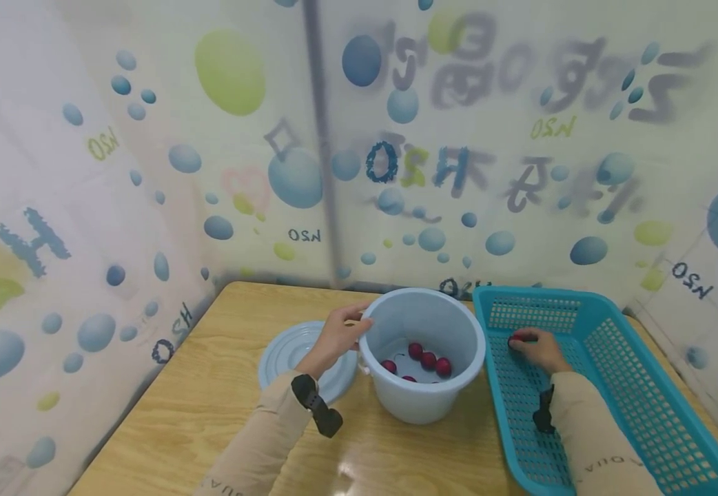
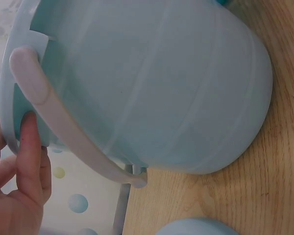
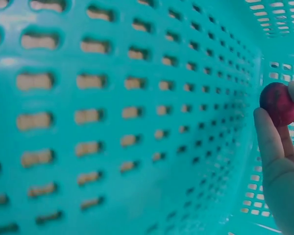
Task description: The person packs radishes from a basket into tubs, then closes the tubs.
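My left hand [image 1: 337,339] grips the rim of a light blue plastic bucket [image 1: 417,406] on its left side. In the left wrist view the fingers curl under that rim beside the pale carrying handle [image 2: 73,134]. Several dark red plums [image 1: 428,361] lie on the bucket's bottom; its near wall partly hides some. Inside a turquoise basket [image 1: 535,296] my right hand [image 1: 544,351] pinches one dark red plum [image 3: 278,104] between thumb and fingertips. It is close to the basket's left side, and no other fruit shows in the basket.
A round light blue lid [image 1: 277,355] lies on the wooden table [image 1: 191,393] left of the bucket, partly under my left arm. The basket stands close against the bucket's right side. Behind the table hangs a printed curtain [image 1: 241,165].
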Tool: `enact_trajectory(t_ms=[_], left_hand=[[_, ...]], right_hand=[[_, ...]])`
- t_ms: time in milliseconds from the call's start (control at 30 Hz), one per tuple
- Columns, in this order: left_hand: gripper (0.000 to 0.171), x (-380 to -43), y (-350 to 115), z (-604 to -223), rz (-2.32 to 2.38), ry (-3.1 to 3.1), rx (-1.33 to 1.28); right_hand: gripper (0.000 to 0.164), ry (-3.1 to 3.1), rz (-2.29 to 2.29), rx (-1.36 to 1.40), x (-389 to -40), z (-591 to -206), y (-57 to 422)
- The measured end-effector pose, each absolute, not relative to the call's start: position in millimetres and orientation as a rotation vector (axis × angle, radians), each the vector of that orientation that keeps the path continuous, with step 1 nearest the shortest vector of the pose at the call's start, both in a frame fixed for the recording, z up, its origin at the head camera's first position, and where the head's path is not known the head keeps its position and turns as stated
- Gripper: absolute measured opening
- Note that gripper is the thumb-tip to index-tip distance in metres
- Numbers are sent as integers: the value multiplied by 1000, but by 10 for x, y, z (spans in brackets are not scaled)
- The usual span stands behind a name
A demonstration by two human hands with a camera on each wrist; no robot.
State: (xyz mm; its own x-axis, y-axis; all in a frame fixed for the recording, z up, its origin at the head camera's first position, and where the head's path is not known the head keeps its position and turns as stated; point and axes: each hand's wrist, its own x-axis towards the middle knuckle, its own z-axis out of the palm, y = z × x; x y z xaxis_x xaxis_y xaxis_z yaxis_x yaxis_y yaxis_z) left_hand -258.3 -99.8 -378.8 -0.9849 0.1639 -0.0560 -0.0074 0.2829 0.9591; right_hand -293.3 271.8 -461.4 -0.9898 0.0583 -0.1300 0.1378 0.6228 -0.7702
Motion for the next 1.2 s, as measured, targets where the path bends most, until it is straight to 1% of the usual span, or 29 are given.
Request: enact_trajectory(t_ms=[167,267,333,467,533,700,800,867,900,967,1133,1200], left_hand=[[38,-2607,-1020,-3818,1789,2410,146],[39,-2609,-1029,-3822,1789,2413,156],[39,-2614,-1032,-3830,1789,2415,153],[38,-2627,-1036,-3851,1784,2426,138],[38,-2632,-1036,-3855,1782,2424,126],[39,-2599,-1033,-3805,1797,2385,123],[40,-2529,-1018,-3707,1801,2370,137],[40,-2486,-1005,-3650,1798,2371,145],[40,-2472,-1000,-3634,1796,2375,152],[40,-2469,-999,-3635,1801,2373,157],[39,-2560,-1013,-3770,1808,2381,157],[39,-2592,-1010,-3820,1800,2396,147]], right_hand=[[38,2759,-1355,121,-2919,-4510,2724],[40,2800,-1353,88,-2941,-4500,2766],[42,2847,-1334,60,-3007,-4569,2843],[48,2941,-1301,-20,-3237,-4853,3089],[48,2926,-1360,-98,-3313,-4940,3204],[45,2901,-1481,-112,-3498,-5076,3399],[48,2987,-1430,-93,-3649,-5214,3501],[49,3016,-1425,-133,-3686,-5238,3538],[51,3044,-1399,-103,-3688,-5235,3534],[49,3009,-1437,-83,-3579,-5062,3459],[48,2901,-1482,-156,-2960,-4213,3026],[50,2887,-1472,-236,-2768,-3955,2903]])
